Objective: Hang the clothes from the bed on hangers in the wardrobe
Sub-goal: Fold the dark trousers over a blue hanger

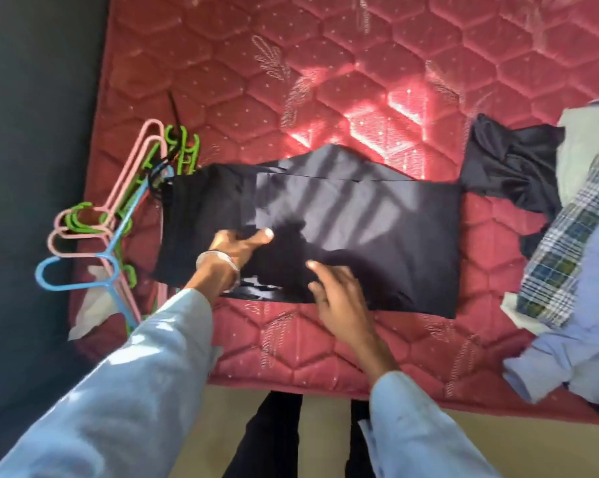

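A black garment [360,219] lies folded flat across the red quilted mattress [325,63]. My left hand [236,246], with a silver bangle on the wrist, rests on the garment's near left part, fingers spread over the cloth. My right hand [336,291] lies flat on the garment's near edge, fingers apart. A bundle of plastic hangers [112,215], pink, green and blue, lies on the mattress's left edge, just left of the garment. The wardrobe is not in view.
A second crumpled black garment [511,170] lies to the right. Beyond it sits a pile with a plaid shirt [567,243] and a light blue shirt [573,353]. A dark surface [32,132] borders the bed on the left. My legs stand at the near mattress edge.
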`<state>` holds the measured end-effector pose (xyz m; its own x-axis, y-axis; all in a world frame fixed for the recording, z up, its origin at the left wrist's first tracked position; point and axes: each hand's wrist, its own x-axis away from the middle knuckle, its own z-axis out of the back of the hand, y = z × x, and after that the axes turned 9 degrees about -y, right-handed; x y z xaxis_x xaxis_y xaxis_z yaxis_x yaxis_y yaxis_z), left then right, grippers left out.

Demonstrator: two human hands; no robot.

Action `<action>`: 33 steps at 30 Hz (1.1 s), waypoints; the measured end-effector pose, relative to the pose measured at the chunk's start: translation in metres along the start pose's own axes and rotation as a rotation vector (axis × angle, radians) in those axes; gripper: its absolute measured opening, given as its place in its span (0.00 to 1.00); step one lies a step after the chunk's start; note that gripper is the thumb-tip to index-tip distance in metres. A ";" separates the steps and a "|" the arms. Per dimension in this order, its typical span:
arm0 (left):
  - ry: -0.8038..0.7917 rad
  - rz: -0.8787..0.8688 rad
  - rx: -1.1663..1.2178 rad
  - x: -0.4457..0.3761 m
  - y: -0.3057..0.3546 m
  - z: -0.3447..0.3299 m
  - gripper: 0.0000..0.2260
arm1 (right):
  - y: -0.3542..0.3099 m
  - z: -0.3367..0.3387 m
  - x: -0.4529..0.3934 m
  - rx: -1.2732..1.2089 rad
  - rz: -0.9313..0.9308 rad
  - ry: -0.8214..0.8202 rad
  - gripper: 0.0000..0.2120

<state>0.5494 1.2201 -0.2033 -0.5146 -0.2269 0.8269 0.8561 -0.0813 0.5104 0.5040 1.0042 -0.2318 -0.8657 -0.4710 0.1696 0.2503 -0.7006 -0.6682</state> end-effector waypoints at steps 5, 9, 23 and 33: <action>0.028 -0.181 -0.037 -0.003 0.010 0.012 0.21 | 0.007 0.021 -0.022 0.235 -0.373 0.307 0.16; 0.190 -0.206 -0.138 0.010 0.007 0.063 0.11 | 0.019 0.035 -0.025 0.284 -0.608 0.416 0.17; 0.623 0.018 -0.654 0.001 -0.025 0.046 0.28 | 0.008 -0.002 -0.030 0.373 -0.532 -0.186 0.27; -0.162 -0.353 -1.306 -0.027 -0.039 -0.001 0.48 | 0.037 -0.006 -0.057 0.535 -0.052 -0.371 0.30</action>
<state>0.5298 1.2282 -0.2464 -0.6365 0.1050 0.7641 0.0538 -0.9822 0.1798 0.5602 1.0085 -0.2710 -0.6992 -0.5163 0.4945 0.4766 -0.8522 -0.2158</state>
